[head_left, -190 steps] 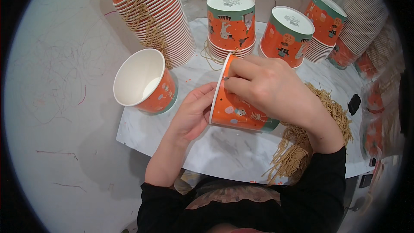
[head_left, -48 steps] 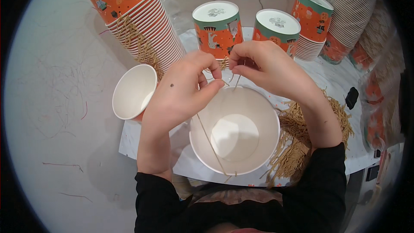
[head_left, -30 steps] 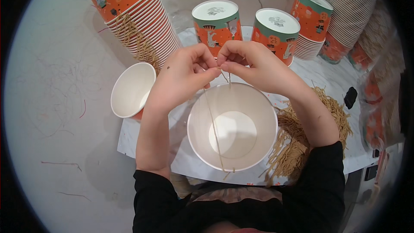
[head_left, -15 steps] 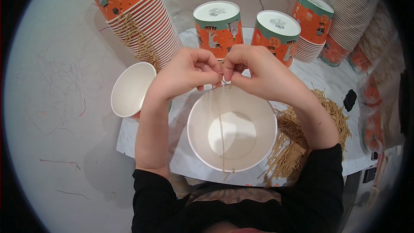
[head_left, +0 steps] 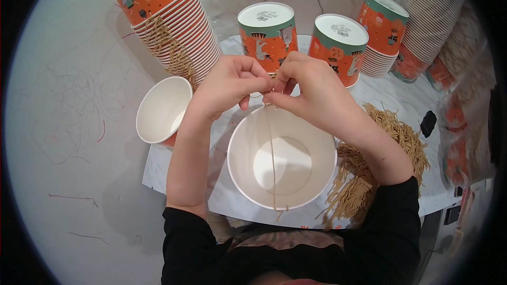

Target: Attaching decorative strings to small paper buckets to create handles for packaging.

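Observation:
A large paper bucket [head_left: 243, 161], white inside, stands mouth up in front of me. A tan twine cord [head_left: 273, 163] runs across its mouth from the near rim, where its end sticks out, to the far rim. At that far rim my left hand [head_left: 229, 87] is closed, thumb and fingers pinching the cord. My right hand [head_left: 317, 87] meets it there, its fingertips also pinched on the cord. The hands hide the far end of the cord, so I cannot make out any knot. A heap of loose tan cords [head_left: 356, 190] lies under and beside my right forearm.
Upside-down orange and green buckets [head_left: 266, 39] stand behind my hands, beside a short bucket stack [head_left: 385, 34]. At left lean a tall bucket stack [head_left: 179, 26] and a tilted bucket [head_left: 161, 111]. Plastic-wrapped stacks [head_left: 430, 16] and a small black object [head_left: 428, 123] are at right.
My right hand has shifted slightly left, its thumb now lower and closer to the left fingertips. The bucket has moved a little to the left.

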